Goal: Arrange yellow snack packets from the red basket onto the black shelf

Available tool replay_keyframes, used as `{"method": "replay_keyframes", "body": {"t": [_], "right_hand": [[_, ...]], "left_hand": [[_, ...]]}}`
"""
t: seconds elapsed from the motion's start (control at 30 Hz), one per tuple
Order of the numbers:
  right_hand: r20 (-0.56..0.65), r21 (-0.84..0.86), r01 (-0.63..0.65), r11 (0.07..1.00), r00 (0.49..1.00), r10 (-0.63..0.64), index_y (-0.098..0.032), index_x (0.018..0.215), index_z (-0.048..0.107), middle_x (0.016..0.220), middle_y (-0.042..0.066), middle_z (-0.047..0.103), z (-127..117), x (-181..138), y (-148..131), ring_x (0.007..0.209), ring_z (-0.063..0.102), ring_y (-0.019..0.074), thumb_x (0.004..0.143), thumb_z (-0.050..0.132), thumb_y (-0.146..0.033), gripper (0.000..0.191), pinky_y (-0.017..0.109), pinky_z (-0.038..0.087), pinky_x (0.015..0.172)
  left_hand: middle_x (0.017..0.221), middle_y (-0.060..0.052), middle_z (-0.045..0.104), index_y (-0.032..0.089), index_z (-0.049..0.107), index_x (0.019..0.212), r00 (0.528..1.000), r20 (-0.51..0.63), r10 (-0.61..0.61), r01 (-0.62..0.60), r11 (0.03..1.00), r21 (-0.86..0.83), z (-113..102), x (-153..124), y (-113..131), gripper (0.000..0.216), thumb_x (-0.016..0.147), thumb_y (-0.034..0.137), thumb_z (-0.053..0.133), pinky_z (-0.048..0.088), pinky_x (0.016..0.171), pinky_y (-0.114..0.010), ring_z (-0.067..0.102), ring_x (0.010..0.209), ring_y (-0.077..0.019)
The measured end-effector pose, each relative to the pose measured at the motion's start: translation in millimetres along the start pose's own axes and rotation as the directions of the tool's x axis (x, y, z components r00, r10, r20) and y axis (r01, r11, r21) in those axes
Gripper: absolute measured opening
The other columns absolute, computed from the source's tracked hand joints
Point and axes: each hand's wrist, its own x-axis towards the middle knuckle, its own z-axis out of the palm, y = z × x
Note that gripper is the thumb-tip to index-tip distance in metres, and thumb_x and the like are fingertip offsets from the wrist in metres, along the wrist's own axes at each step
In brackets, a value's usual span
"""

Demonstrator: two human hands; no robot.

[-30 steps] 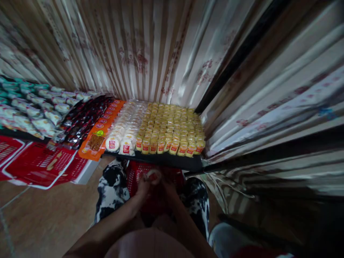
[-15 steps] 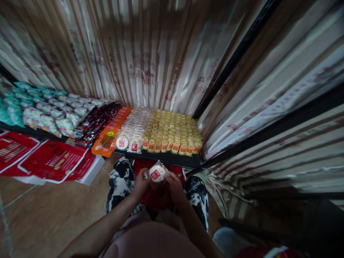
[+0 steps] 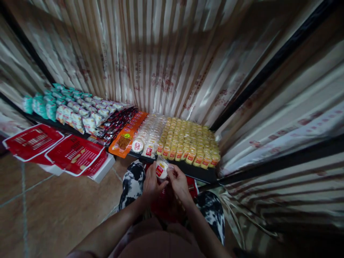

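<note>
Both my hands hold one small white round pastry packet (image 3: 161, 168) with a red label, in clear wrap, just in front of the low black shelf (image 3: 196, 172). My left hand (image 3: 152, 183) grips its left side. My right hand (image 3: 179, 183) pinches the wrapper's right edge. Under my hands, between my knees in black-and-white trousers (image 3: 133, 181), sits a red basket (image 3: 192, 184). On the shelf just beyond lie rows of the same white packets (image 3: 146, 138) and many small yellow packets (image 3: 188, 141).
Left of the white packets lie orange packets (image 3: 126, 138), dark red packets (image 3: 115, 123) and white-and-teal packets (image 3: 70, 109). Red-printed flat boxes (image 3: 72, 156) lean on the brown tiled floor (image 3: 48, 211) at left. Shiny striped wrapped stacks (image 3: 161, 53) rise behind and right.
My hands have lifted the white packet out of the red basket and up towards the shelf's front edge. The view has swung left and down.
</note>
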Motion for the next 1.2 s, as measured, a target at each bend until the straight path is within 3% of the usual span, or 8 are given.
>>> {"method": "replay_keyframes", "body": {"t": [0.23,0.4,0.53,0.63,0.83,1.07,1.2], "right_hand": [[0.085,-0.028,0.122,0.992,0.989,-0.119,-0.018,0.101,0.06,0.089,0.005,0.067,38,14,-16,0.075,0.063,0.0163,0.073,0.058,-0.043,0.037,0.027,0.052,0.065],[0.066,-0.05,0.186,0.981,0.981,-0.183,-0.018,0.106,0.059,0.106,0.009,0.064,62,23,-17,0.091,0.061,0.0187,0.073,0.057,-0.042,0.04,0.027,0.052,0.07],[0.075,-0.158,0.187,0.97,0.981,-0.177,-0.019,0.098,0.064,0.093,0.006,0.067,70,30,0,0.078,0.061,0.0164,0.075,0.053,-0.039,0.031,0.028,0.052,0.068],[0.085,-0.225,0.2,0.954,0.979,-0.185,-0.022,0.094,0.066,0.084,0.003,0.067,73,36,16,0.074,0.062,0.016,0.075,0.052,-0.033,0.026,0.029,0.052,0.068],[0.132,-0.236,0.151,0.96,0.984,-0.122,-0.021,0.093,0.066,0.093,0.005,0.068,78,47,34,0.08,0.063,0.0181,0.074,0.05,-0.032,0.028,0.031,0.052,0.071],[0.061,-0.285,0.167,0.944,0.986,-0.156,-0.022,0.089,0.068,0.086,0.002,0.068,85,60,41,0.077,0.063,0.0165,0.074,0.048,-0.026,0.025,0.031,0.05,0.076],[0.045,-0.335,0.196,0.921,0.98,-0.192,-0.022,0.089,0.068,0.089,0.003,0.069,85,68,43,0.082,0.063,0.0176,0.074,0.047,-0.025,0.026,0.034,0.049,0.082]], "left_hand": [[0.126,-0.015,0.045,0.013,0.023,0.138,0.975,-0.207,-0.083,0.069,0.995,-0.076,-28,30,-5,0.075,0.076,0.036,0.057,0.037,0.1,-0.037,0.043,0.119,-0.0234],[0.129,-0.016,0.044,0.014,0.021,0.139,0.919,-0.341,-0.197,0.191,0.98,-0.053,-60,65,-28,0.082,0.073,0.04,0.063,0.042,0.093,-0.038,0.044,0.119,-0.0271],[0.127,-0.017,0.047,0.013,0.026,0.135,0.902,-0.337,-0.27,0.303,0.952,0.048,-74,87,-54,0.076,0.073,0.036,0.063,0.04,0.095,-0.04,0.043,0.12,-0.0291],[0.118,-0.016,0.052,0.012,0.03,0.132,0.9,-0.345,-0.267,0.331,0.933,0.142,-72,96,-69,0.075,0.071,0.035,0.066,0.039,0.094,-0.042,0.045,0.116,-0.0297],[0.114,-0.016,0.049,0.009,0.034,0.128,0.918,-0.359,-0.167,0.27,0.928,0.257,-59,106,-83,0.074,0.068,0.032,0.07,0.037,0.094,-0.042,0.044,0.112,-0.0286],[0.119,-0.016,0.044,0.01,0.03,0.131,0.935,-0.326,-0.139,0.232,0.935,0.267,-57,110,-88,0.077,0.068,0.031,0.07,0.037,0.094,-0.043,0.04,0.113,-0.0287],[0.121,-0.019,0.044,0.008,0.03,0.131,0.937,-0.337,-0.094,0.179,0.957,0.23,-56,110,-91,0.069,0.077,0.039,0.059,0.036,0.095,-0.045,0.041,0.114,-0.0305]]}}
